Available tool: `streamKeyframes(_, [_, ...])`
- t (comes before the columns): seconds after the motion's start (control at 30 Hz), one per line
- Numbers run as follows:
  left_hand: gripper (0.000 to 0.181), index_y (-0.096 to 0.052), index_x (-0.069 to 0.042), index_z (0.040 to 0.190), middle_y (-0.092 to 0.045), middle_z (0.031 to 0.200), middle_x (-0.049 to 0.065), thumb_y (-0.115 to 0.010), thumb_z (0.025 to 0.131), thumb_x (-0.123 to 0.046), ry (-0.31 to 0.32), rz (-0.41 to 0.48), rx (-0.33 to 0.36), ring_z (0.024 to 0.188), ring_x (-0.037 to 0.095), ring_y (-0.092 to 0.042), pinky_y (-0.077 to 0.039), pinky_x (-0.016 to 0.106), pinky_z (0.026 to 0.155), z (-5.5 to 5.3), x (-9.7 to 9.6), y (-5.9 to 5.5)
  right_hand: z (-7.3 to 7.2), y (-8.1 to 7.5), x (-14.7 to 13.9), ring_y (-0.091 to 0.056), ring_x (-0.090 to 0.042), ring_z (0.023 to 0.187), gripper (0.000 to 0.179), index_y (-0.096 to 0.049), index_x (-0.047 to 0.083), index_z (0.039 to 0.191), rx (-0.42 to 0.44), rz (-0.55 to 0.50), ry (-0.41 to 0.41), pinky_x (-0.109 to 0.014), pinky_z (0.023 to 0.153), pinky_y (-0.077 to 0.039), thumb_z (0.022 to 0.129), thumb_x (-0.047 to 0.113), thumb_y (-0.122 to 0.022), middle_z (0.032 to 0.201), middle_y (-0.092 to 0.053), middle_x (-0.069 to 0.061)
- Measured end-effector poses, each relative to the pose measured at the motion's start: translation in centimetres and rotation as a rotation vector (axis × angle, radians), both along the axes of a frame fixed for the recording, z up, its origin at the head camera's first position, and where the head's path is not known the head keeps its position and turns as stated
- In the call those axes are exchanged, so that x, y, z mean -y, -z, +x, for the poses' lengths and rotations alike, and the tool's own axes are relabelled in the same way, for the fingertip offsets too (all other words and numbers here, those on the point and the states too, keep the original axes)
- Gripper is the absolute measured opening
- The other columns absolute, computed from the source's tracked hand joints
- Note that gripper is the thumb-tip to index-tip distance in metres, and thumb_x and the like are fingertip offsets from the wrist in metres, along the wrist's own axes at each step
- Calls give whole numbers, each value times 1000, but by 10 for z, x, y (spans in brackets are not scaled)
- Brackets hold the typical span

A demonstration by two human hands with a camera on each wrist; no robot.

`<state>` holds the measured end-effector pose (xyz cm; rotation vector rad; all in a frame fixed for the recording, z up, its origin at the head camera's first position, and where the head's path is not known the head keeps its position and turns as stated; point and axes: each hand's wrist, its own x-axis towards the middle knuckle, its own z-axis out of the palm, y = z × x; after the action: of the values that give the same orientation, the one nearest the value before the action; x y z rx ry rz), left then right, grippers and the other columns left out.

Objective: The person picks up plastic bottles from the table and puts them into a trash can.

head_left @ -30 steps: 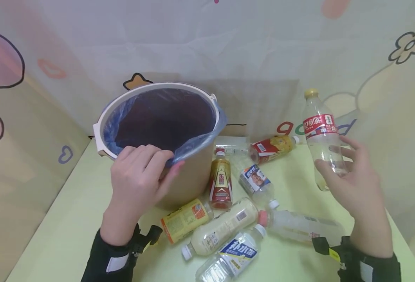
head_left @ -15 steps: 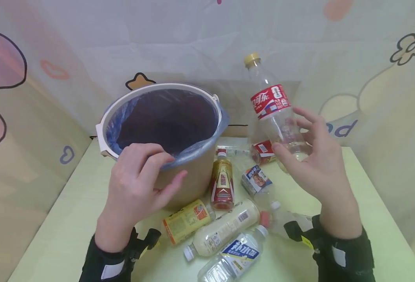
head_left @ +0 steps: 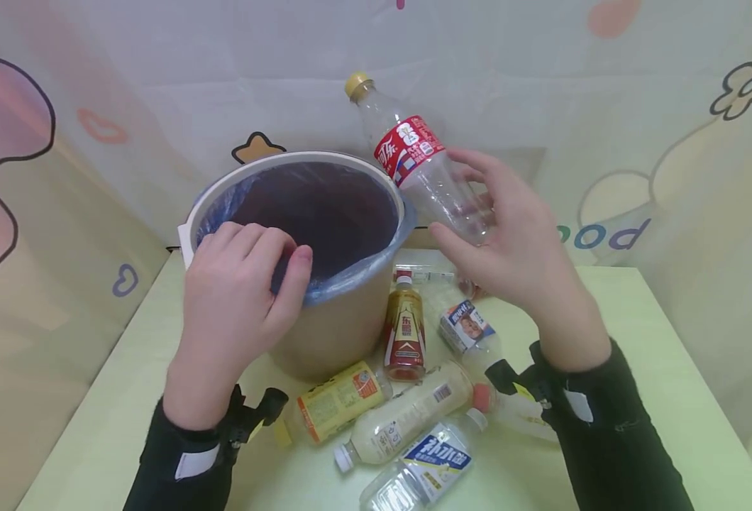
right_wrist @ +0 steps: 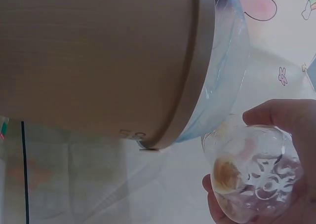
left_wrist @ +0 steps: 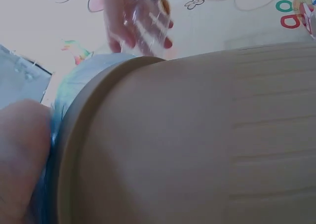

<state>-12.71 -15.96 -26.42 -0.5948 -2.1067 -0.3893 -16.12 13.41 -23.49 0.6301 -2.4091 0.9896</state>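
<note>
In the head view my right hand (head_left: 506, 234) holds an empty clear cola bottle (head_left: 443, 199) by its lower part, thumb and fingers round it. The bottle tilts left, its red label and yellow cap above the right rim of the bin. Its moulded base (right_wrist: 269, 177) faces the right wrist camera. My left hand (head_left: 235, 291) is at the front rim of the beige bin (head_left: 331, 341), fingers loosely bent and thumb raised. I see nothing held in it. A blue bin bag (head_left: 350, 273) lines the bin and folds over its rim. The left fingertips are partly hidden.
Several bottles lie on the pale table right of and before the bin: a red-gold bottle (head_left: 405, 330), a yellow-label bottle (head_left: 340, 401), a cream bottle (head_left: 408, 411), a blue-label bottle (head_left: 427, 465) and a face-label bottle (head_left: 468, 330). A printed backdrop (head_left: 159, 92) stands behind.
My right hand has carried the cola bottle left and up from the table's right side to the bin's rim. My left hand has let go of the bag edge, its thumb rising above the rim.
</note>
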Motion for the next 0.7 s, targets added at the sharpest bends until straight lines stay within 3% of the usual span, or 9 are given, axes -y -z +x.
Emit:
streamKeyframes(0.17, [40, -66, -8, 81, -64, 75, 7, -46, 94, -40, -10, -100, 82, 76, 28, -56, -47, 41, 68, -1, -3, 6, -11, -5, 7, -63, -12, 101, 72, -45, 28, 149, -19, 24, -33, -32, 80, -53, 83, 41, -70, 135, -58, 3])
streamKeyframes(0.3, [41, -64, -10, 75, -60, 69, 5, -43, 94, -40, -21, -128, 83, 67, 25, -52, -45, 38, 61, 2, -4, 13, -15, -7, 12, -64, -12, 105, 70, -47, 24, 147, -33, 31, -59, -29, 81, -53, 83, 42, -70, 134, -59, 4])
streamKeyframes(0.5, [40, -50, -14, 62, -43, 55, 0, -43, 94, -37, -5, -179, 0, 51, 20, -41, -32, 32, 50, 0, -4, 22, -16, -12, 20, -64, -9, 109, 66, -52, 21, 143, -61, 8, -109, -26, 81, -52, 83, 43, -70, 134, -61, 5])
streamKeyframes(0.7, [38, -47, -13, 57, -39, 53, 0, -47, 90, -33, 55, -119, -171, 47, 19, -37, -27, 31, 46, -10, -5, 28, -16, -17, 31, -59, -7, 106, 63, -58, 16, 137, -106, -17, -129, -26, 79, -52, 81, 42, -73, 128, -62, 4])
